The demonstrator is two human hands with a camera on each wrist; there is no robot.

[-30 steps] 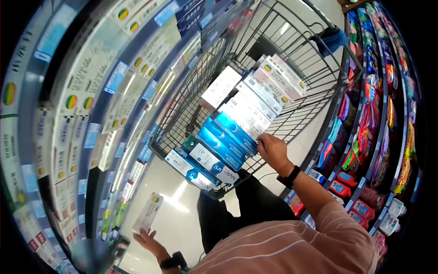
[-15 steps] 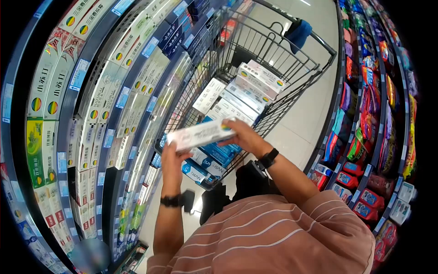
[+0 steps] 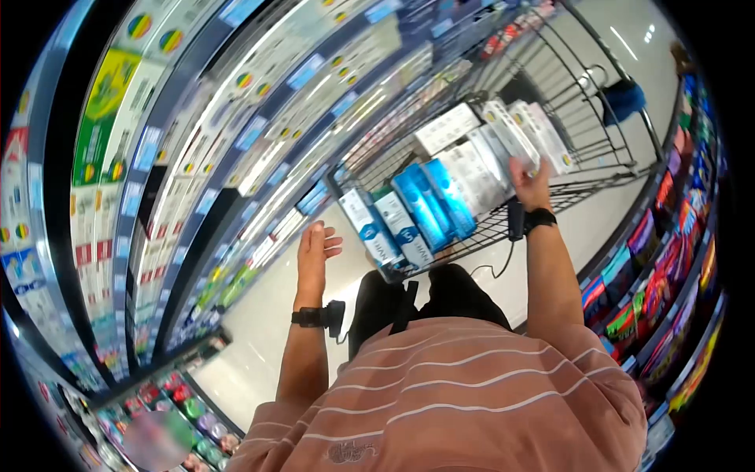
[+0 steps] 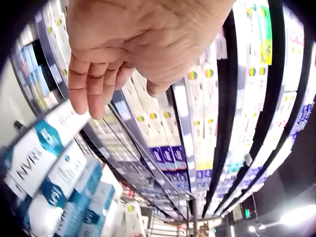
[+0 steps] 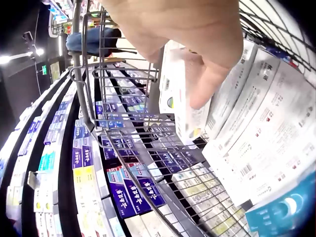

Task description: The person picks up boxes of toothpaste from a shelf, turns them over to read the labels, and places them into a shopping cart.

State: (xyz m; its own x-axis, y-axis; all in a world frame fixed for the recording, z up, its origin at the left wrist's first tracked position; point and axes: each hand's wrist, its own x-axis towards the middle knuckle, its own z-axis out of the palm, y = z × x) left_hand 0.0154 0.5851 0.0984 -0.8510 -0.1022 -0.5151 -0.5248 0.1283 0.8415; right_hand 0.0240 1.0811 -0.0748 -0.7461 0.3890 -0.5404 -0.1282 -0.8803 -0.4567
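My right hand [image 3: 533, 185] is inside the shopping cart [image 3: 487, 236], its thumb and fingers gripping the near end of a white toothpaste box [image 3: 510, 130] with a rainbow logo. In the right wrist view, this box [image 5: 186, 98] stands beside other white boxes [image 5: 276, 123]. My left hand [image 3: 316, 252] is raised with nothing in it, fingers extended, between the shelves and the cart. Lined up in the cart are blue boxes [image 3: 434, 204], white-and-blue boxes marked NVR [image 4: 37, 158], and a white box [image 3: 447, 128] lying crosswise at the back.
Shelves [image 3: 212, 141] packed with toothpaste boxes and price tags run along the left. On the right, another shelf [image 3: 668, 259] holds colourful bags. A dark blue cloth-like item [image 3: 624, 102] hangs on the cart's handle end. Pale tiled floor [image 3: 259, 315] shows below the cart.
Half a second ago both hands held the white toothpaste box above the cart. The left hand has let go and drawn back left; the right has lowered the box among the others.
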